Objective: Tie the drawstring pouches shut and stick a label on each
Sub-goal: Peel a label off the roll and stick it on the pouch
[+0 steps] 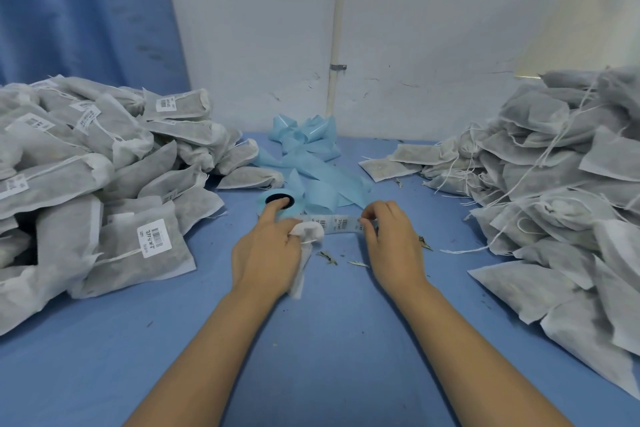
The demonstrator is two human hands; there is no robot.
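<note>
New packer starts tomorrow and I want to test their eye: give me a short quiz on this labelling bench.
1. True or false: the pouches piled on the left already carry labels.
2. The right hand pinches: A) scissors B) the label strip C) a pen.
3. Fill in: with its index finger on the label roll, the left hand grips a ____.
Key: 1 true; 2 B; 3 pouch.
</note>
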